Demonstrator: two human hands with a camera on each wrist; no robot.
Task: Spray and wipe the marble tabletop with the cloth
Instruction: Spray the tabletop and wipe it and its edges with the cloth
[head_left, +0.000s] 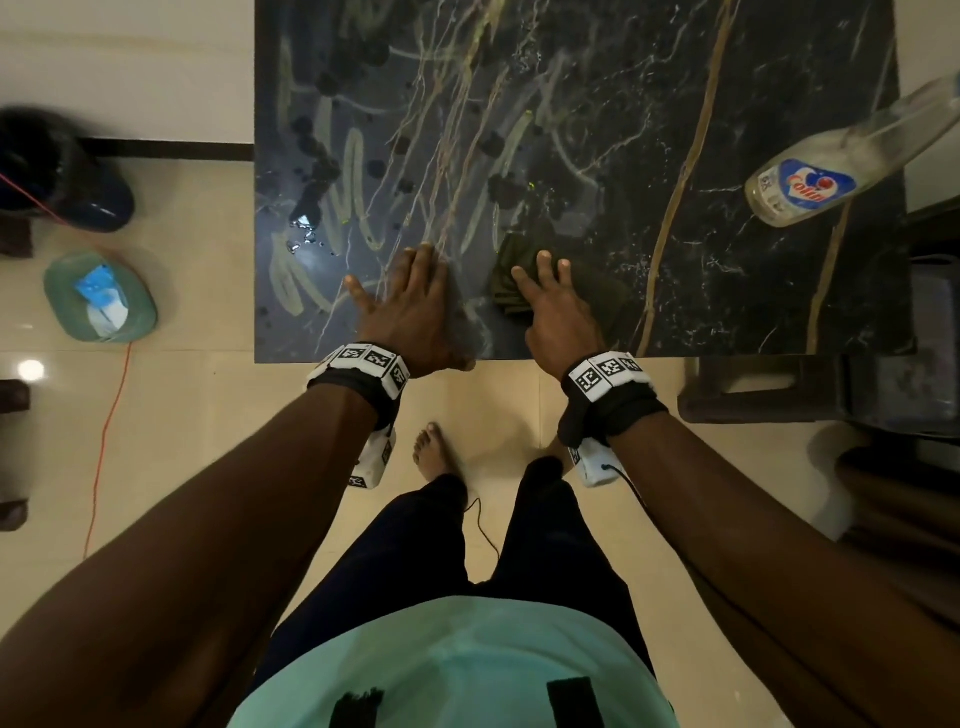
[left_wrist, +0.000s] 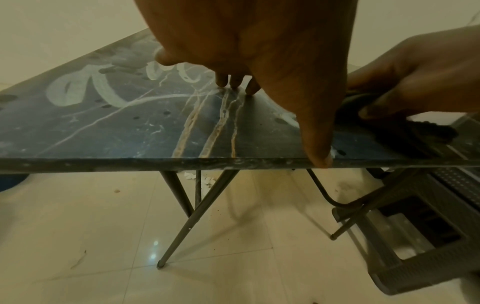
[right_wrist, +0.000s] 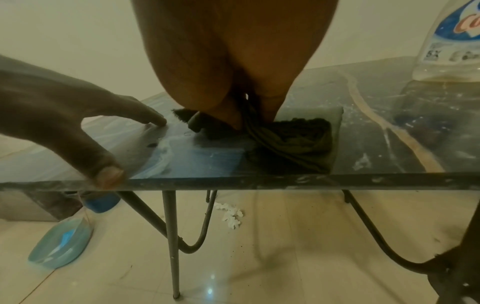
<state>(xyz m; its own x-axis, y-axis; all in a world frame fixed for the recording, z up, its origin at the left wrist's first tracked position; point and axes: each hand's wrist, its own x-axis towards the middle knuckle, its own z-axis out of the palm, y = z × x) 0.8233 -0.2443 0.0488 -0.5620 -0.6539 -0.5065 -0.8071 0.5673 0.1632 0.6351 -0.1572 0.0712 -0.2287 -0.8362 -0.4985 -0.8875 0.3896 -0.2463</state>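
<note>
The dark marble tabletop (head_left: 675, 104) is smeared with pale streaks and dark droplets. My left hand (head_left: 410, 280) lies flat on it near the front edge, fingers straight, and the thumb (left_wrist: 317, 156) reaches the rim. Just to its right, my right hand (head_left: 543, 275) holds a dark bunched cloth (head_left: 511, 291) down on the marble. In the right wrist view a fold of the cloth (right_wrist: 293, 144) is pinched between thumb and fingers. A clear spray bottle (head_left: 810, 182) with a blue label stands at the table's right edge, away from both hands.
On the tiled floor to the left sit a teal dish (head_left: 98, 296) and a dark blue object (head_left: 62, 171), with an orange cord (head_left: 104, 441) between them. A dark plastic stool (head_left: 779, 384) stands beside the table's right front corner. Thin metal legs (left_wrist: 182, 226) support the table.
</note>
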